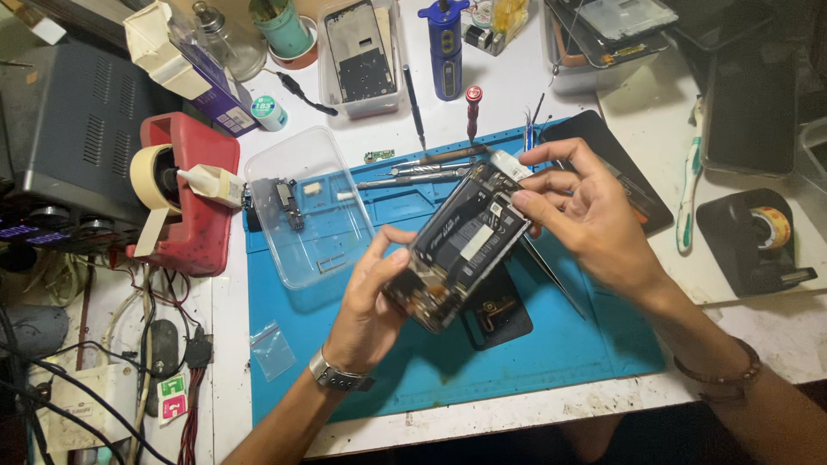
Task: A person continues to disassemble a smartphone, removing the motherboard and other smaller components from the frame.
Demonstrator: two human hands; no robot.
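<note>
An opened smartphone (461, 245) with its back cover off and dark battery exposed hangs tilted above a blue work mat (568, 344). My left hand (366, 301) grips the phone's lower end from the left. My right hand (577, 211) holds the upper end, its fingers pressed on the top edge near a small white piece. A dark phone part (500, 319) lies on the mat just under the phone.
A clear plastic tray (301, 207) with small parts sits left on the mat. Tweezers and screwdrivers (422, 168) lie along the mat's far edge. A red tape dispenser (185, 198) stands at left, a black one (758, 237) at right. Cables hang at the lower left.
</note>
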